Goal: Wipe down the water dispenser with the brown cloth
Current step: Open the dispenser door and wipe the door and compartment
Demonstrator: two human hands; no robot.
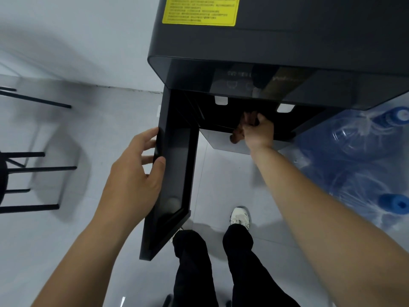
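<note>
The dark water dispenser (276, 41) stands on the pale floor (66, 240) against the wall, its lower door (174, 173) swung open toward the person. The left hand (135, 173) holds the door's outer edge, thumb on the inner face and fingers (147, 138) wrapped round the outside. The right hand (257, 129) reaches into the recess under the spouts, fingers curled round the bunched brown cloth (236, 135), which is pressed against the ledge there. Blue water bottles (358, 138) lie just beside the dispenser on the right. A black stool (22, 169) stands well apart on the left.
</note>
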